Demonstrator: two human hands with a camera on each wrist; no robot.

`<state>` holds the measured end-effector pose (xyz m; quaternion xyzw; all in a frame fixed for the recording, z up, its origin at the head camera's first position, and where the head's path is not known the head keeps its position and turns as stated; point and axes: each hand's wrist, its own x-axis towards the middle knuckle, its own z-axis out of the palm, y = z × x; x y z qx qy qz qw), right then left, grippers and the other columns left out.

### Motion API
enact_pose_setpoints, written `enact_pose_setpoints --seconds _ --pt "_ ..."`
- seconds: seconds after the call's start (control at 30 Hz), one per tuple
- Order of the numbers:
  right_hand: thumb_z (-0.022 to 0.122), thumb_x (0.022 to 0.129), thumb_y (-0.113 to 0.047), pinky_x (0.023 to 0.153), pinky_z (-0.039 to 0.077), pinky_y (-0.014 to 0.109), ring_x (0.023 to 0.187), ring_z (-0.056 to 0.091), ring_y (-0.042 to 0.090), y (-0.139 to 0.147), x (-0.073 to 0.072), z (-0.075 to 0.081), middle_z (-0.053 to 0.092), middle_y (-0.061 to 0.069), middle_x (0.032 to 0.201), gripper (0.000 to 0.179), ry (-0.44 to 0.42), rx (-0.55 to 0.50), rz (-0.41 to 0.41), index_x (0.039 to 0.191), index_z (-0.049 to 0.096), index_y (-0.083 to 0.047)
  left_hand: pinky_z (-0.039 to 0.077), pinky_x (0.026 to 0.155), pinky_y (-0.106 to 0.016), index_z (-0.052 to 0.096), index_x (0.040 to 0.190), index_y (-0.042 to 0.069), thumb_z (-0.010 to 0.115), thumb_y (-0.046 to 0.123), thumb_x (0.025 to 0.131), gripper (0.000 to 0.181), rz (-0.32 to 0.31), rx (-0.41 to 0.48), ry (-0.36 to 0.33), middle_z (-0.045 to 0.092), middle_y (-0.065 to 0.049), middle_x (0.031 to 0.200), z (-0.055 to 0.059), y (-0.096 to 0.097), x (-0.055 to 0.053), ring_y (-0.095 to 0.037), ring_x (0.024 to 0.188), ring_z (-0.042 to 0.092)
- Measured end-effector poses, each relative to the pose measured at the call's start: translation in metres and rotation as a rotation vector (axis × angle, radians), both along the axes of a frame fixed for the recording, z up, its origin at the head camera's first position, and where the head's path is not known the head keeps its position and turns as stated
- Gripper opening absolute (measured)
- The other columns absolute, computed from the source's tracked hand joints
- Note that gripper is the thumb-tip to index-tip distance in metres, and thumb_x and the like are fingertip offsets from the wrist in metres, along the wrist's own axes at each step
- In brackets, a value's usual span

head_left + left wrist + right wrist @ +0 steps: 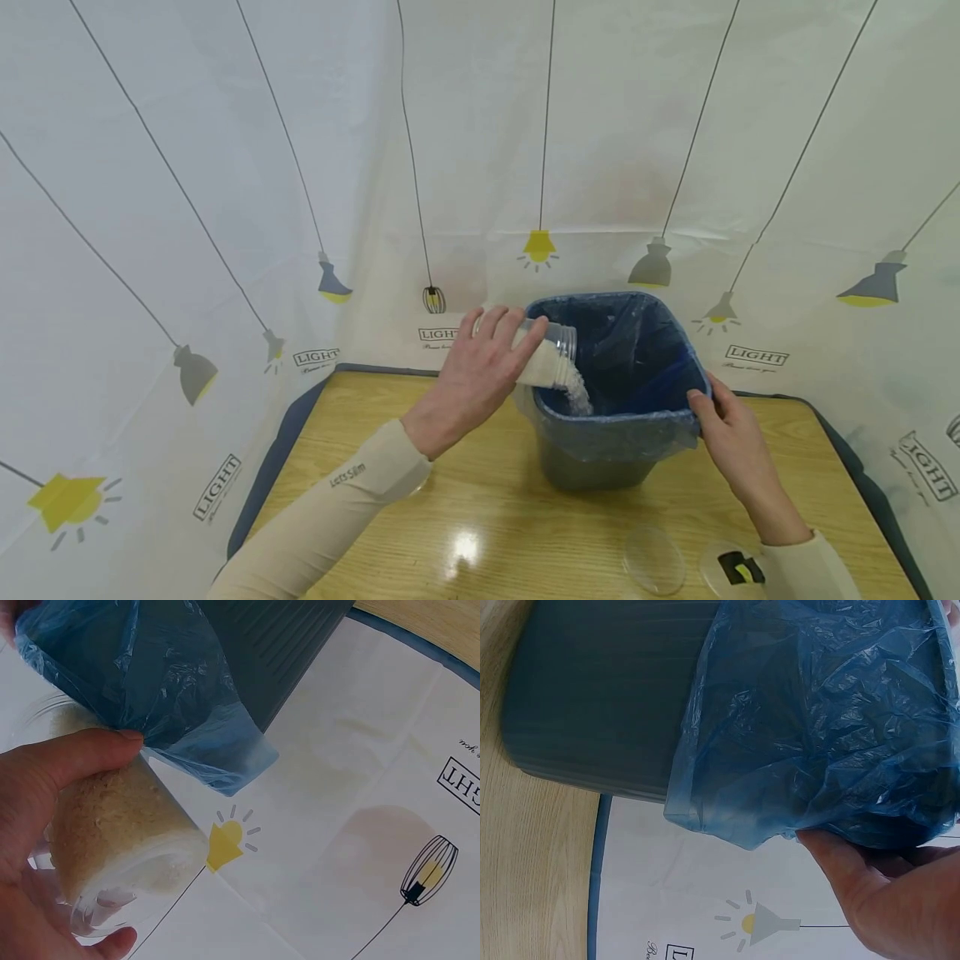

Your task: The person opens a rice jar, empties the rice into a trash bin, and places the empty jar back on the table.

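My left hand [480, 371] grips a clear plastic jar [551, 360], tipped sideways over the near left rim of a trash can [600, 467]. Pale grains, possibly rice, spill from its mouth into the can; in the left wrist view the jar [124, 817] still holds many of these grains. A translucent blue bag [622, 437] lines the can and folds over its rim. At the right side my right hand [738, 442] holds the rim through the bag [810, 742], thumb outside and fingers partly hidden behind it. The can looks slightly tilted.
A clear round lid [654, 560] lies on the wooden table [420, 533] near the front. Beside it is another clear round piece with a black and yellow mark [738, 568], partly under my right sleeve. A white lamp-printed sheet [480, 167] stands behind and around the table.
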<state>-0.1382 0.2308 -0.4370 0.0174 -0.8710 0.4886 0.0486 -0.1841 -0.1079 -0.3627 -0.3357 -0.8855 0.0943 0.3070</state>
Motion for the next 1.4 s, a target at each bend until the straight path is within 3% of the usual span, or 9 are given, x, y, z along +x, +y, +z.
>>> enact_pose_setpoints --seconds 0.1,0.3,0.53,0.67,0.77,0.97,1.07,1.27,1.4 --pt "0.038 0.112 -0.035 0.071 0.050 0.014 0.108 0.057 0.010 0.0002 -0.0002 -0.0008 0.049 0.037 0.145 0.062 0.000 0.003 0.001 0.160 0.028 0.003 0.041 0.111 -0.053 0.048 0.148 0.014 0.076 0.013 0.090 0.065 0.001 0.001 0.004 0.055 -0.014 0.138 0.0004 0.0004 0.0002 -0.034 0.128 0.052" --pt "0.037 0.112 -0.035 0.072 0.048 0.012 0.123 0.055 0.038 -0.0001 -0.0003 -0.0014 0.047 0.037 0.147 0.063 -0.011 -0.014 0.006 0.161 0.027 0.003 0.038 0.114 -0.053 0.046 0.151 0.011 0.073 0.014 0.092 0.065 0.016 -0.014 -0.002 0.053 -0.015 0.143 -0.0002 0.0006 0.0013 -0.034 0.132 0.048" --pt "0.037 0.112 -0.035 0.072 0.048 0.012 0.123 0.054 0.040 -0.0002 -0.0004 -0.0012 0.047 0.038 0.147 0.063 0.013 -0.009 0.008 0.160 0.028 0.005 0.038 0.114 -0.051 0.040 0.157 0.006 0.074 0.010 0.092 0.073 0.013 -0.051 0.018 0.053 -0.013 0.142 -0.0018 0.0007 0.0016 -0.032 0.130 0.049" --pt "0.038 0.112 -0.035 0.072 0.049 0.013 0.112 0.057 0.011 0.0002 -0.0006 -0.0009 0.048 0.037 0.146 0.062 0.019 -0.014 0.008 0.160 0.029 0.004 0.037 0.115 -0.051 0.037 0.158 0.008 0.076 0.010 0.091 0.078 0.008 -0.053 0.025 0.052 -0.012 0.143 -0.0014 0.0012 0.0017 -0.031 0.132 0.048" --pt "0.039 0.112 -0.036 0.072 0.049 0.013 0.102 0.047 -0.009 0.0004 -0.0003 -0.0012 0.048 0.037 0.146 0.063 0.014 -0.020 0.006 0.160 0.029 0.003 0.035 0.116 -0.051 0.038 0.157 0.011 0.078 0.011 0.090 0.077 0.005 -0.055 0.023 0.051 -0.012 0.144 -0.0011 0.0013 0.0024 -0.031 0.134 0.045" --pt "0.038 0.112 -0.037 0.072 0.050 0.013 0.098 0.045 -0.017 0.0003 0.0000 -0.0003 0.048 0.037 0.146 0.063 0.004 -0.030 0.005 0.160 0.028 0.002 0.032 0.119 -0.052 0.041 0.155 0.013 0.078 0.011 0.090 0.075 0.005 -0.059 0.034 0.049 -0.013 0.145 -0.0011 0.0014 0.0034 -0.032 0.136 0.043" --pt "0.038 0.112 -0.037 0.072 0.050 0.013 0.103 0.050 -0.009 0.0000 0.0002 0.0003 0.047 0.037 0.147 0.063 -0.003 -0.030 0.005 0.161 0.028 0.002 0.031 0.119 -0.052 0.041 0.155 0.013 0.077 0.009 0.090 0.075 0.004 -0.061 0.039 0.048 -0.013 0.146 -0.0007 0.0018 0.0035 -0.032 0.137 0.042" --pt "0.036 0.113 -0.037 0.072 0.049 0.012 0.125 0.053 0.042 -0.0009 0.0008 0.0005 0.045 0.037 0.149 0.064 -0.017 -0.033 0.009 0.161 0.025 0.002 0.029 0.120 -0.053 0.042 0.155 0.014 0.078 0.010 0.089 0.075 -0.002 -0.064 0.025 0.048 -0.013 0.146 -0.0004 0.0024 0.0038 -0.033 0.138 0.041" --pt "0.035 0.113 -0.038 0.072 0.048 0.012 0.127 0.052 0.045 -0.0010 0.0010 0.0009 0.044 0.038 0.149 0.064 -0.027 -0.034 0.007 0.162 0.024 0.002 0.027 0.121 -0.054 0.041 0.156 0.015 0.081 0.013 0.088 0.078 0.001 -0.073 0.004 0.047 -0.014 0.148 -0.0001 0.0023 0.0044 -0.034 0.139 0.040"
